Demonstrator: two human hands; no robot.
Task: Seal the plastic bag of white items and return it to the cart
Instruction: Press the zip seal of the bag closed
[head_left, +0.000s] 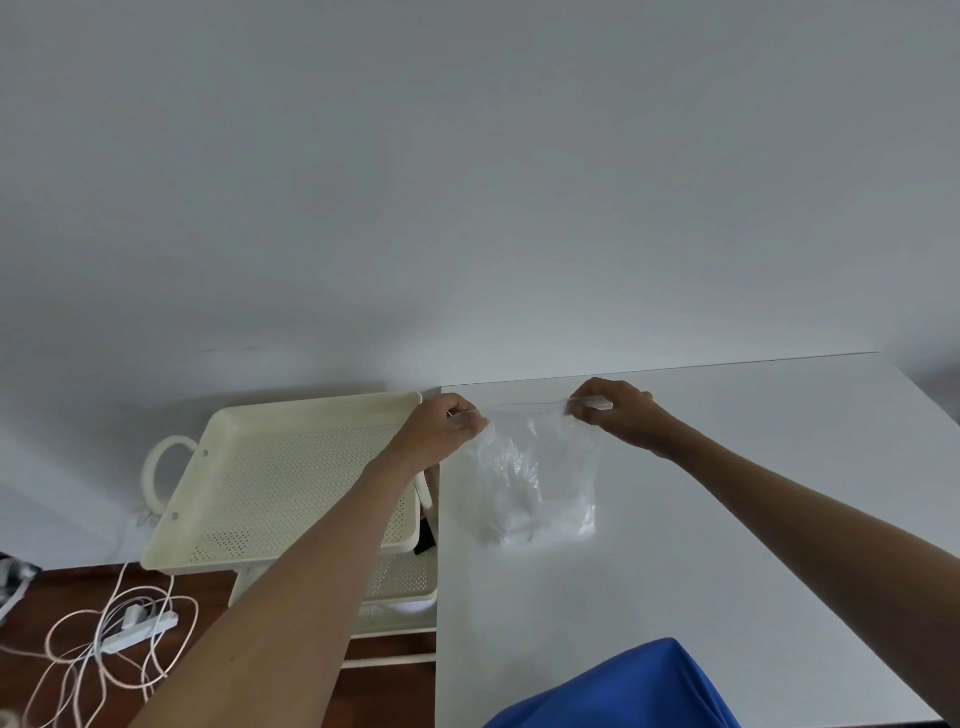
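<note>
A clear plastic bag (540, 483) with white items at its bottom stands on the white table (753, 519), its top edge stretched level. My left hand (441, 431) pinches the left end of the bag's top strip. My right hand (618, 415) pinches the right end. The cream cart (249, 499) with a perforated top tray stands just left of the table, its top tray bare.
Lower cart shelves (400, 587) show under the top tray. A white power strip (140, 631) and tangled cords lie on the dark wood floor at the lower left. Blue fabric (623, 691) fills the bottom edge. A plain wall stands behind.
</note>
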